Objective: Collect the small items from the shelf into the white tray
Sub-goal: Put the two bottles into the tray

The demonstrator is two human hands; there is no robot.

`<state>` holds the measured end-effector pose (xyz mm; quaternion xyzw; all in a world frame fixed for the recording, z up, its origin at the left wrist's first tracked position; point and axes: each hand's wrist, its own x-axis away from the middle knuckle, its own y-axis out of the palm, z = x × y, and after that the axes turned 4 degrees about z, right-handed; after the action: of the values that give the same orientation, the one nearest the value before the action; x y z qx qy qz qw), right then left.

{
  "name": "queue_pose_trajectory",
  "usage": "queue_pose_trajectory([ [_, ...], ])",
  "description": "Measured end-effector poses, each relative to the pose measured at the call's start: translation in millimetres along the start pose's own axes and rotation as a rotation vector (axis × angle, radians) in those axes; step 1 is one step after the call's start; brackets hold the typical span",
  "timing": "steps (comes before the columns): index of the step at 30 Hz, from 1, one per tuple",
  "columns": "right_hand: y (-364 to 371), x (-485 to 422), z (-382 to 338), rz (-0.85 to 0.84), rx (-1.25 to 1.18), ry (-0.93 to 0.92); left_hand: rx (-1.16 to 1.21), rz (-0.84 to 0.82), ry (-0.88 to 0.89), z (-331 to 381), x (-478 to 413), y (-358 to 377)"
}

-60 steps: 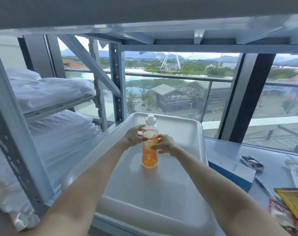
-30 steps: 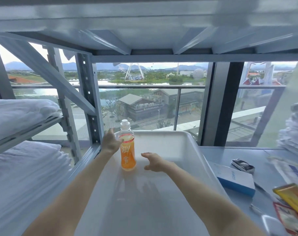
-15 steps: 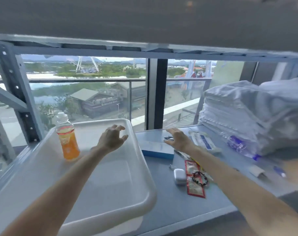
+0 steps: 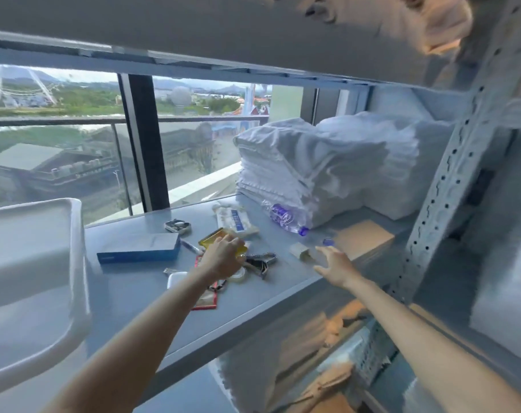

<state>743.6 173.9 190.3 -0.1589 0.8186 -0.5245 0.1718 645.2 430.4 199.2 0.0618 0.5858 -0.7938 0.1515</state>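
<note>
- The left hand [image 4: 222,259] reached over the clutter on the shelf [image 4: 253,311]. Its fingers [image 4: 234,242] were bent down onto a yellow packet [image 4: 213,237], and blur hid whether they pinched it or only touched it.
- The right hand [image 4: 335,266] hovered low with its fingers [image 4: 323,251] spread apart, holding nothing.
- Just left of the right fingers lay a small beige box [image 4: 299,251]. Just beyond them were a blue cap [image 4: 327,242] and a tan pad [image 4: 363,238].
- Farther beyond, a water bottle [image 4: 283,217] lay on its side against a stack of white towels [image 4: 313,162].
- Between the two hands lay a bunch of keys [image 4: 260,261].
- By the left wrist lay a roll of clear tape [image 4: 238,274], a white case [image 4: 176,278] and a red sachet [image 4: 207,299].
- Left of the left fingers lay a pen [image 4: 192,248] and a blue box [image 4: 138,250], with a small tin [image 4: 178,226] behind them.
- A white sachet pack [image 4: 237,220] lay just beyond the left fingers.
- The white tray [image 4: 82,263] stood well left of the left fingers, beside the blue box.
</note>
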Motion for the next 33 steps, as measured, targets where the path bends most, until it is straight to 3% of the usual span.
queue_pose_trajectory([
  [8, 4.0, -33.2, 49.7, 0.029, -0.064, 0.050, -0.011, -0.104, 0.048, 35.2, -74.7, 61.8],
  [15, -3.3, -123.3, 60.0, 0.057, -0.079, 0.027, 0.019, -0.111, 0.048, 25.9, -162.0, 98.0],
  [21, 30.5, -195.1, 54.0, -0.038, -0.098, 0.071, -0.005, -0.133, 0.055, 7.3, -220.2, 120.6],
  [33, 75.2, -264.5, 64.8, -0.059, -0.163, 0.140, -0.075, -0.134, 0.173, -22.7, -273.6, 145.1],
])
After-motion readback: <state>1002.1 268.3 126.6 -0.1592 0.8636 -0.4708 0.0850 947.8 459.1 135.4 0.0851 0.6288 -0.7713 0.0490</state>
